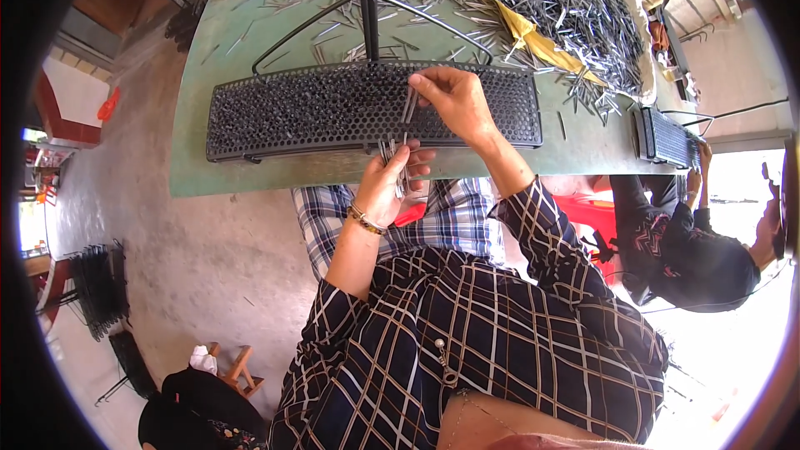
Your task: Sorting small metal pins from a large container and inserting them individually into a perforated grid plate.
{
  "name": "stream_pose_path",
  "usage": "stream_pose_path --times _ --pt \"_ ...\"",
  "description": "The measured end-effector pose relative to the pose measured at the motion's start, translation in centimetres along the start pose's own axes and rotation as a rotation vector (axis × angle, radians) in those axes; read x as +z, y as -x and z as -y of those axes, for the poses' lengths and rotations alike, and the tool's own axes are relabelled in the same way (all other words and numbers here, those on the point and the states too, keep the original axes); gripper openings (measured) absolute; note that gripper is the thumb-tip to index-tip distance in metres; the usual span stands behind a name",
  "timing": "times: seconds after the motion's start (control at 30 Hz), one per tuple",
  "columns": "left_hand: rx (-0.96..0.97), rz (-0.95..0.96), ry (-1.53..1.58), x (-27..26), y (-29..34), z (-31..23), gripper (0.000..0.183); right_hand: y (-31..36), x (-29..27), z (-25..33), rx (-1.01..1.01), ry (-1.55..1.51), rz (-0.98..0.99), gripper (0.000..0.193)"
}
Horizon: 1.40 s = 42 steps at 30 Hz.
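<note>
A long black perforated rack (498,107) lies across the table's near edge. Dark pieces crowd the holes on its left part, while bare holes show on the right. Low at the rack's front edge, my left hand (379,193) is closed around a small bunch of thin grey sticks (388,148). Above the rack's middle, my right hand (461,107) pinches a thin grey stick (408,107) between thumb and fingertips, pointing down toward the holes. Whether its lower end touches the rack, I cannot tell.
On the green table (196,117) many loose sticks are scattered. A sack (575,17) full of sticks stands at the back right. A black metal frame (367,8) rises behind the rack. At the far right another person (700,258) works at a similar rack (662,137).
</note>
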<state>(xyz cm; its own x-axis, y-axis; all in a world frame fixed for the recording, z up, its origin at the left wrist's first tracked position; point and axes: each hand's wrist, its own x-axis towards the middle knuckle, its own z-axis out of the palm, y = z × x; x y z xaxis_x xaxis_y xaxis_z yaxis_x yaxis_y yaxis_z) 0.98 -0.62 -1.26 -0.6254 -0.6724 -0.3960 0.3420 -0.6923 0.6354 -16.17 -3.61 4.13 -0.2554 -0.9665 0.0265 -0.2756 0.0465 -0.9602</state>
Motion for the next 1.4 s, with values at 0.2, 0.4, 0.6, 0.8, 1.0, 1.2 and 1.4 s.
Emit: stream_pose_path --times 0.2,0.4,0.6,0.8,1.0,1.2,1.4 --pt "-0.031 -0.046 0.003 -0.2 0.4 0.3 0.026 -0.7 1.6 -1.4 -0.166 0.123 -0.051 0.021" --pt "-0.049 -0.040 0.037 -0.3 0.4 0.3 0.026 -0.4 1.9 -1.8 -0.418 0.217 -0.098 0.019" --pt "-0.063 0.040 0.167 -0.9 0.1 0.2 0.026 0.1 2.0 -3.3 -0.623 0.398 -0.099 0.016" --pt "-0.046 0.088 0.166 -1.1 0.5 0.0 0.028 0.7 2.4 -2.1 -0.697 0.477 -0.111 0.016" --pt "0.004 0.170 0.067 -0.2 1.3 -1.8 0.027 2.2 0.8 -0.2 -0.085 0.112 0.372 0.021" --pt "-0.010 0.213 -0.012 -0.3 1.9 -1.9 0.026 2.6 1.0 0.5 0.277 -0.193 0.460 0.021" --pt "-0.015 0.201 -0.009 -2.3 1.6 -1.0 0.034 1.0 1.4 0.0 0.133 -0.115 0.217 0.027"
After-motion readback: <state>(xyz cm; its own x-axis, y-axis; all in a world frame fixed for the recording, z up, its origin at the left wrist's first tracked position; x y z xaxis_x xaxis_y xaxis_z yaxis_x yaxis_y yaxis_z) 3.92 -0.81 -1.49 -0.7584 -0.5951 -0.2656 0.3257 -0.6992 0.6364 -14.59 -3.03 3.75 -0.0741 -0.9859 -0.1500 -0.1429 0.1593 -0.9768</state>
